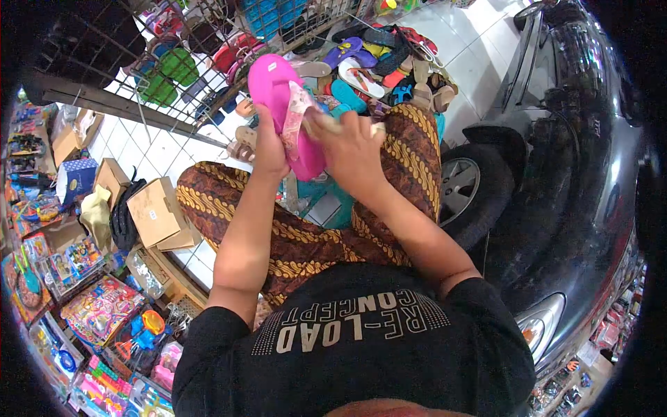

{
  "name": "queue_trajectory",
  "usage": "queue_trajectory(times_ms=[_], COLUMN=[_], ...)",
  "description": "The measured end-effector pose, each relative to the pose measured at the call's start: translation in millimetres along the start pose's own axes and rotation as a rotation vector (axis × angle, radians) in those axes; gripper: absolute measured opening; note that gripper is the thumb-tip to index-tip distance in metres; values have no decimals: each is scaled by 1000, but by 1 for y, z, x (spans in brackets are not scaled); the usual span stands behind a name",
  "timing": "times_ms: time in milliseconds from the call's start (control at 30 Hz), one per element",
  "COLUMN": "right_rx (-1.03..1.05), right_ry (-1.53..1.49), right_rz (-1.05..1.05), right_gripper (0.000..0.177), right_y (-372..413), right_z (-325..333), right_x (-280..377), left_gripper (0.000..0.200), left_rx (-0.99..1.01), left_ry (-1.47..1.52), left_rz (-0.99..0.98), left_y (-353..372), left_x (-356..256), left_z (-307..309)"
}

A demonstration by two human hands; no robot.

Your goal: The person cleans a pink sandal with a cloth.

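My left hand [269, 147] is closed on the edge of a bright pink flip-flop [273, 78], holding it up above my lap with its sole tilted towards me. The flip-flop has a broad, pale patterned strap [295, 115] and a small white label near one end. My right hand [356, 151] is against the strap side, its fingers bent over a pale cloth [326, 124]. Motion blurs the cloth where it meets the strap, and another bit of it shows beyond my fingers. Part of the flip-flop's lower end lies behind my right hand.
A heap of sandals [361, 76] lies on the tiles ahead, beside a metal grid rack [125, 104] hung with footwear. To the left are cardboard boxes [154, 212] and packaged toys [104, 309]. A dark car [570, 174] stands close on the right.
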State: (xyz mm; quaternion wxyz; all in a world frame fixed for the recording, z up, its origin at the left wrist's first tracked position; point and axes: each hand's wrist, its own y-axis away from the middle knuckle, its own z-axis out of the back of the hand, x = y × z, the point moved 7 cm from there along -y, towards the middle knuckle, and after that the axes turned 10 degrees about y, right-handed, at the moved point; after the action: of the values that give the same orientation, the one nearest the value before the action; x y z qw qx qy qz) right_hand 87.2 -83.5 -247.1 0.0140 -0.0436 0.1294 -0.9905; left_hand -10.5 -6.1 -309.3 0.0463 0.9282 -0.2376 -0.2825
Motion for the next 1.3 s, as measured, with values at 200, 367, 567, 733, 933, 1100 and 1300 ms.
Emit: queue_trajectory(times_ms=[200, 367, 567, 733, 933, 1100, 1300], right_rx=[153, 349, 204, -16, -104, -68, 7], right_ry=[-251, -811, -957, -323, -542, -933, -1452], right_rz=[-62, 233, 165, 99, 52, 67, -171], right_gripper=[54, 54, 48, 48, 32, 24, 36], right_y=[21, 30, 4, 12, 17, 15, 5], right_z=[-12, -14, 13, 31, 47, 41, 33], right_x=[4, 10, -37, -41, -56, -70, -106], left_gripper=[78, 83, 91, 100, 110, 122, 125], left_rx=[-52, -168, -100, 59, -1, 170, 203], left_ry=[-35, 85, -39, -332, -286, -342, -372], left_rz=[-94, -127, -256, -382, -475, -532, -580], left_y=[-5, -12, -10, 3, -7, 4, 10], left_x=[-7, -23, -38, -37, -31, -16, -15], left_z=[14, 37, 5, -63, -79, -109, -136])
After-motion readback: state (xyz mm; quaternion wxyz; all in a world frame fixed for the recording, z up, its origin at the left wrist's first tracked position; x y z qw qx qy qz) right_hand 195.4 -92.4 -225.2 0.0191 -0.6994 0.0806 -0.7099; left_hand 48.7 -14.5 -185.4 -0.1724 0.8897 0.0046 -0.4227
